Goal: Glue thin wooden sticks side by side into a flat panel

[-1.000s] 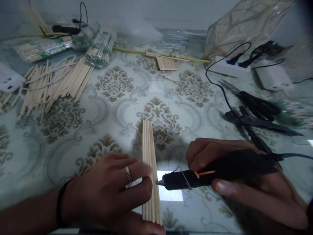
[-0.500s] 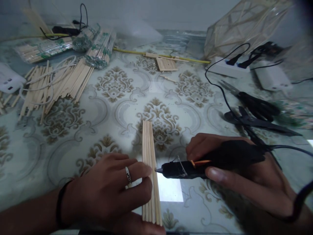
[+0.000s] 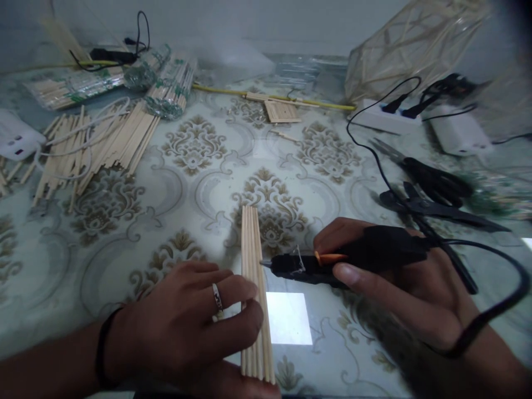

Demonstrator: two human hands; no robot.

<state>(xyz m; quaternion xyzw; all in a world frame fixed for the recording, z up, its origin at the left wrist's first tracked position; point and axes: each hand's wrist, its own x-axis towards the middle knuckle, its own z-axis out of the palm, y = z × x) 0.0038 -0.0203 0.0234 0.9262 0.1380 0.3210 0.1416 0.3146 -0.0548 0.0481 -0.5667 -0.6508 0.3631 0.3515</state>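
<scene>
A narrow panel of wooden sticks (image 3: 251,244), laid side by side, rests lengthwise on the table in front of me. My left hand (image 3: 195,321), with a ring and a dark wrist band, is closed on the panel's near half, fingers over the top and thumb by the near end. In my right hand (image 3: 399,299) is a black glue gun (image 3: 316,265) with an orange trigger. Its metal nozzle points left and meets the panel's right edge, just above my left fingertips. Thin glue strands cling to the gun's front.
Loose sticks (image 3: 120,138) and plastic-wrapped stick bundles (image 3: 170,83) lie at the back left. A small stick panel (image 3: 282,112) sits near a yellow rod (image 3: 324,104). Scissors (image 3: 432,174), pliers (image 3: 440,210) and a power strip (image 3: 386,116) are on the right, with the gun's cord.
My right hand has moved the glue gun away from me along the panel's right edge, its nozzle now farther up. My left hand keeps its place on the sticks.
</scene>
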